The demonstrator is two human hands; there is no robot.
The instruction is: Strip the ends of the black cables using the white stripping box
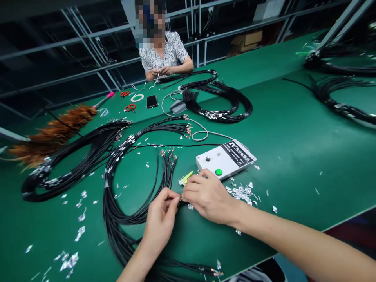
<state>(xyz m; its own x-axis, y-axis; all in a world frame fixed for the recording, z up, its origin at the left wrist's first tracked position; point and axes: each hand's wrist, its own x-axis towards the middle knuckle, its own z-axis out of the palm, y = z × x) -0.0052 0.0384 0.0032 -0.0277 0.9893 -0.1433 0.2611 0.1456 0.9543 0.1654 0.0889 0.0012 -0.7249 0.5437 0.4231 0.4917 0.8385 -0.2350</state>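
My left hand [163,213] is closed in a pinch, thumb against forefinger, over the end of a cable; most of that cable is hidden by the hand. My right hand [208,197] meets it fingertip to fingertip, its fingers closed on the same small end. Behind and left of my left hand lies a coiled bundle of black cables [109,207] with white tags and stripped tips. Just beyond my right hand is a white control box [202,159] with a green button [218,172] and a knob. A yellow-green clip-like piece [188,177] sticks out at its near left corner.
Foil scraps [242,194] litter the green table [282,156]. More cable coils [38,194] lie left, behind and right. A grey pedal [178,107], phone [152,101], red-handled scissors [130,108], tape roll [137,98] and feather duster [63,125] sit farther back. A co-worker [164,55] sits opposite, handling a cable.
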